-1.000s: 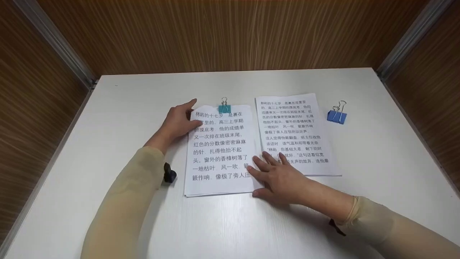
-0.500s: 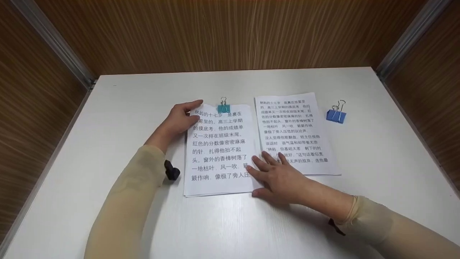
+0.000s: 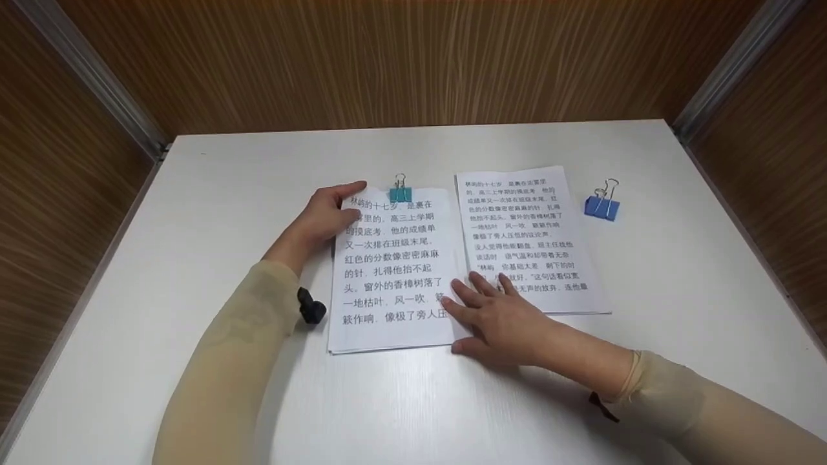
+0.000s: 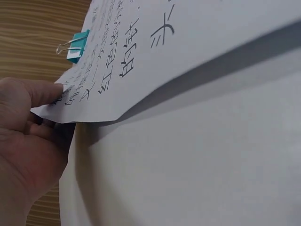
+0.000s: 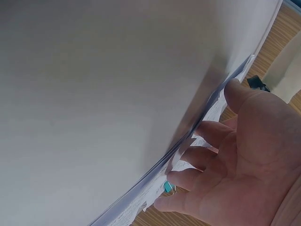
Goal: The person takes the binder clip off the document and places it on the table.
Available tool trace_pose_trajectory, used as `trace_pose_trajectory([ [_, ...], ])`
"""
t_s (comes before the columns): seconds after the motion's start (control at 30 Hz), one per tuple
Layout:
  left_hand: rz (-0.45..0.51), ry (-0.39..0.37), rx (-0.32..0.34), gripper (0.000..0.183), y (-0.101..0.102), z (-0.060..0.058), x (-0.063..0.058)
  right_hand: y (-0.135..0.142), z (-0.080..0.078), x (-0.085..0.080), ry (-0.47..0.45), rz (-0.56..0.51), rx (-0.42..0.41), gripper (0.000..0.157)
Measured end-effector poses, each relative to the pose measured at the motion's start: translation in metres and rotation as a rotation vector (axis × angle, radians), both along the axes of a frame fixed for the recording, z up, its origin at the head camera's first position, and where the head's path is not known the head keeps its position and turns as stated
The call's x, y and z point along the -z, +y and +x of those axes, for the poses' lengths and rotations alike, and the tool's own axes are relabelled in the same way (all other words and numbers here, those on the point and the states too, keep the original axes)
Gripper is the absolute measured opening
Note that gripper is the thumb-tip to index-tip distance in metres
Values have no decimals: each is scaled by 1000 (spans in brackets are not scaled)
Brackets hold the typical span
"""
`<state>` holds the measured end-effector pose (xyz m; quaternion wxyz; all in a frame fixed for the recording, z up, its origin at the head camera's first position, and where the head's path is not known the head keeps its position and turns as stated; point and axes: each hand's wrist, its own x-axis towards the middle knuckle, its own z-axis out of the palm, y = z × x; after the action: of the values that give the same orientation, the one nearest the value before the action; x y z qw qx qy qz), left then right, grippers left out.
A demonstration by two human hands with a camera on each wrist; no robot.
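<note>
My left hand pinches the top left corner of the left stack of printed paper. In the left wrist view the thumb lies on top of the sheet and the other fingers go under the slightly lifted corner. A teal binder clip grips the top edge of this stack, its wire handles pointing away. My right hand is spread out, its fingertips resting on the lower right side of the left stack and the lower left part of the right stack.
A blue binder clip stands on the white table to the right of the right stack. Wood-grain panels rise behind the table and along both sides. A dark strap piece sits at the left sleeve.
My left hand has shifted slightly right along the top left corner of the left stack. The right hand keeps its place. Both stacks and clips stay put.
</note>
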<state>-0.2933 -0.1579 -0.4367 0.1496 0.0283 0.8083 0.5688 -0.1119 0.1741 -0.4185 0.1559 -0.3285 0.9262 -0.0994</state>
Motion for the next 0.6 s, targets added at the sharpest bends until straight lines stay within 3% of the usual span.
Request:
trace_pose_trajectory([
  [0.37,-74,27,-14,66,-3,5,-10,-1,1,-2,-4,14,8,76],
  [0.6,-64,45,1,63,-1,10,-19,0,0,-1,7,-1,-3,76],
])
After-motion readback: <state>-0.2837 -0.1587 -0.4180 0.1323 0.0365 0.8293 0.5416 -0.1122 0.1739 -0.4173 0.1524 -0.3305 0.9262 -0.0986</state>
